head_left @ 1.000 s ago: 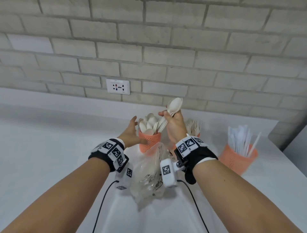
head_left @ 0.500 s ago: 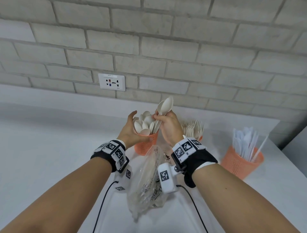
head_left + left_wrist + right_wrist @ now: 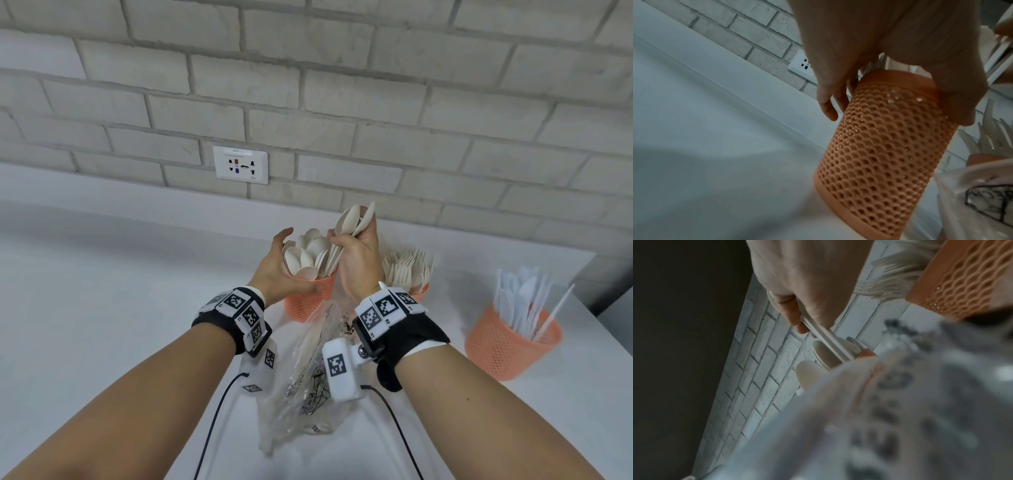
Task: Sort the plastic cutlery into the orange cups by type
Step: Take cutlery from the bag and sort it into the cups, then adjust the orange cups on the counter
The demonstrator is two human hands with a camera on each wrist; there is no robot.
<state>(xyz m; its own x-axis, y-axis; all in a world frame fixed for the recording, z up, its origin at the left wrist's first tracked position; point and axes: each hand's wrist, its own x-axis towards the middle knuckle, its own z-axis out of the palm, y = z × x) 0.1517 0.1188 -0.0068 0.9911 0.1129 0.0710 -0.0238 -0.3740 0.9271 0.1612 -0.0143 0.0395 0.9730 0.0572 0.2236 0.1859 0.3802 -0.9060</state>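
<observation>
The nearest orange mesh cup (image 3: 308, 303) (image 3: 879, 154) holds several cream spoons. My left hand (image 3: 274, 270) (image 3: 890, 40) grips this cup near its rim, thumb on one side and fingers on the other. My right hand (image 3: 358, 263) (image 3: 807, 280) grips a bunch of spoons (image 3: 352, 219) (image 3: 824, 335), bowls up, with their handles slanting down into the cup. Behind my right hand, a second orange cup (image 3: 420, 294) (image 3: 953, 288) holds cream forks (image 3: 407, 267). A third orange cup (image 3: 507, 346) at the right holds white knives.
A crumpled clear plastic bag (image 3: 308, 370) lies on the white counter (image 3: 102, 308) between my forearms and is blurred in the right wrist view. A brick wall with a socket (image 3: 240, 165) runs along the back. The counter's right edge is just past the third cup.
My left hand has gone from open beside the spoon cup to holding it. My right hand has brought the bunch of spoons down so that their handles reach into the cup.
</observation>
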